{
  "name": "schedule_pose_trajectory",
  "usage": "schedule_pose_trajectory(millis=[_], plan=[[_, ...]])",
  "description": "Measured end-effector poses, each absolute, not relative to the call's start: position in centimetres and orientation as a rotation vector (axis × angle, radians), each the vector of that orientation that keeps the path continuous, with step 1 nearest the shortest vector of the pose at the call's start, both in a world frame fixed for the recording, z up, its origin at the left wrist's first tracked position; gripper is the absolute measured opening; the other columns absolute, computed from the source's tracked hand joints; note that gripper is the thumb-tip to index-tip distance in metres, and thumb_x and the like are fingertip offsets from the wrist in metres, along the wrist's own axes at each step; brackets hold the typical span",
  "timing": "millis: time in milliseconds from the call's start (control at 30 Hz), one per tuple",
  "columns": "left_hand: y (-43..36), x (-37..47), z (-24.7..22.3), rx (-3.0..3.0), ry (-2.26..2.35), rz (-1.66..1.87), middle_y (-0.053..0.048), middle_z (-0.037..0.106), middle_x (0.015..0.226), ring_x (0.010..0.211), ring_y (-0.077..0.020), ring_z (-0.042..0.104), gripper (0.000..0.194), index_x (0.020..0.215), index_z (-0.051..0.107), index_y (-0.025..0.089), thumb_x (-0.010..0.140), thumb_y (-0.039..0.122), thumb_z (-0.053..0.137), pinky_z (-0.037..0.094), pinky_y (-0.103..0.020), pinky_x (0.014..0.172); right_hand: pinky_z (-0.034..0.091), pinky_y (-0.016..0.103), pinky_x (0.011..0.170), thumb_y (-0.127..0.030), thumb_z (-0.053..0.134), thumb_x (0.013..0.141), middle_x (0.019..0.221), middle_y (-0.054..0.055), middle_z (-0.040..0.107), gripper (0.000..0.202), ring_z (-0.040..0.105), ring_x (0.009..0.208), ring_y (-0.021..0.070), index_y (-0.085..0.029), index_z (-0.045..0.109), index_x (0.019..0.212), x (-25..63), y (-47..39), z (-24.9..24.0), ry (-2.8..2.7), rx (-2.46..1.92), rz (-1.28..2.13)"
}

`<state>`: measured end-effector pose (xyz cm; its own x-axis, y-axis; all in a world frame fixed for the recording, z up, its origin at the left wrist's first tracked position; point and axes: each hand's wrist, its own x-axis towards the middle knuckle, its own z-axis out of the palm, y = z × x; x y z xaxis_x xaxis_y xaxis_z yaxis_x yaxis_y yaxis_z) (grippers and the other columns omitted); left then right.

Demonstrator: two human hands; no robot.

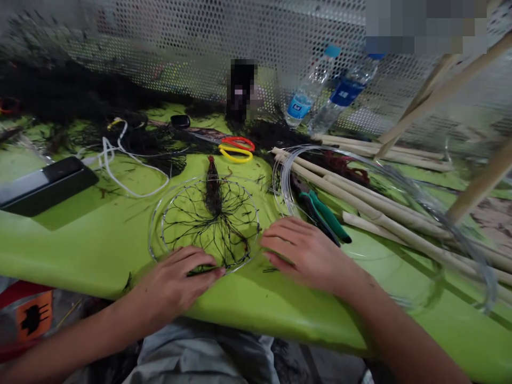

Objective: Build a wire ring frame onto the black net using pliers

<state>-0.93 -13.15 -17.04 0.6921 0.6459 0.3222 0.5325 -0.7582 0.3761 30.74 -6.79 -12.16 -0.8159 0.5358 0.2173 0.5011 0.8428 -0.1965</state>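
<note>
Your L hand (182, 277) has its fingers pinching the near rim of the wire hoop (258, 213), prob. steadying it on the tabletop (256, 312) w/ netting (218, 216) inside, while your R hand (306, 253) curls loosely alongside, can't tell if gripping.

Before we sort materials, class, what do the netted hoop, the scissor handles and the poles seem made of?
Netted hoop: probably metal wire, thin with a silvery sheen.
Scissor handles: likely smooth plastic, given the even, bright red and yellow.
Poles: wood or bamboo, pale and rather matte; I cannot tell which.
</note>
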Motion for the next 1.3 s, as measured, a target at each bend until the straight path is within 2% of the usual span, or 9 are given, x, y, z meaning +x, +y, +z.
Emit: schedule_pose_trajectory(millis=[267,400,500,600,967,1067,1133,1233,1300], plan=[[-13.2,0.3,-14.9,2.736,1.007,0.534,-0.004,0.073,0.113,0.106,-0.0211,0.067,0.023,0.122,0.067,0.023,0.104,0.02,0.053,0.053,-0.04,0.097,0.053,0.042,0.093,-0.029,0.057,0.108,0.097,0.007,0.075,0.02,0.066,0.098,0.024,-0.02,0.073,0.1,31.0,-5.2,-13.9,-2.755,-0.788,0.399],[-11.0,3.1,-13.3,2.843,1.041,0.306,-0.006,0.073,0.098,0.079,-0.0221,0.069,0.024,0.113,0.065,0.02,0.105,0.04,0.055,0.053,-0.038,0.07,0.052,0.039,0.088,-0.031,0.057,0.108,0.098,0.007,0.072,0.022,0.064,0.095,0.0228,-0.021,0.075,0.101,30.9,-5.2,-14.0,-2.738,-0.813,0.468],[-9.0,5.5,-13.3,2.921,0.986,0.159,-0.005,0.068,0.081,0.06,-0.0209,0.064,0.023,0.101,0.064,0.019,0.101,0.042,0.06,0.04,-0.036,0.051,0.051,0.038,0.086,-0.029,0.055,0.108,0.098,0.008,0.071,0.022,0.063,0.093,0.0233,-0.02,0.074,0.102,30.9,-5.2,-14.0,-2.749,-0.826,0.462],[-8.0,6.7,-14.3,2.937,1.0,0.133,-0.006,0.066,0.076,0.054,-0.0219,0.062,0.026,0.095,0.063,0.018,0.101,0.043,0.058,0.03,-0.035,0.045,0.05,0.038,0.085,-0.026,0.058,0.106,0.097,0.007,0.07,0.017,0.063,0.092,0.0236,-0.019,0.073,0.102,31.0,-5.2,-14.1,-2.746,-0.844,0.488],[-7.9,4.6,-13.9,2.69,0.915,0.177,-0.002,0.068,0.09,0.07,-0.0206,0.065,0.033,0.104,0.059,0.024,0.099,0.056,0.062,0.042,-0.036,0.059,0.043,0.036,0.083,-0.03,0.05,0.11,0.088,0.004,0.063,0.028,0.055,0.083,0.0205,-0.021,0.068,0.092,31.9,-5.6,-13.2,-2.802,-0.787,0.585],[-9.0,2.3,-13.3,2.742,0.861,0.36,-0.005,0.071,0.11,0.096,-0.0232,0.069,0.034,0.122,0.058,0.021,0.101,0.047,0.063,0.051,-0.036,0.083,0.039,0.037,0.086,-0.026,0.048,0.111,0.088,0.003,0.065,0.026,0.056,0.084,0.0198,-0.021,0.07,0.097,32.2,-5.5,-13.0,-2.812,-0.736,0.627],[-10.0,0.3,-13.3,2.826,0.803,0.459,-0.004,0.071,0.109,0.102,-0.0219,0.068,0.021,0.116,0.061,0.02,0.103,0.036,0.063,0.05,-0.036,0.095,0.037,0.036,0.086,-0.03,0.05,0.11,0.085,0.002,0.064,0.027,0.054,0.081,0.019,-0.022,0.069,0.094,32.5,-5.5,-12.7,-2.796,-0.733,0.673],[-11.8,-2.4,-14.0,2.886,0.8,0.559,-0.004,0.071,0.103,0.096,-0.0181,0.066,0.005,0.104,0.064,0.018,0.101,0.021,0.066,0.05,-0.034,0.097,0.036,0.036,0.088,-0.039,0.054,0.109,0.079,0.0,0.06,0.031,0.051,0.076,0.0181,-0.022,0.068,0.088,32.7,-5.4,-12.5,-2.76,-0.748,0.719],[-12.8,-3.5,-14.6,2.903,0.792,0.596,-0.005,0.072,0.105,0.098,-0.0182,0.066,0.008,0.107,0.066,0.016,0.1,0.012,0.062,0.05,-0.035,0.099,0.036,0.037,0.091,-0.041,0.055,0.108,0.078,-0.001,0.06,0.031,0.052,0.075,0.0178,-0.022,0.069,0.088,32.7,-5.4,-12.5,-2.764,-0.74,0.727]])
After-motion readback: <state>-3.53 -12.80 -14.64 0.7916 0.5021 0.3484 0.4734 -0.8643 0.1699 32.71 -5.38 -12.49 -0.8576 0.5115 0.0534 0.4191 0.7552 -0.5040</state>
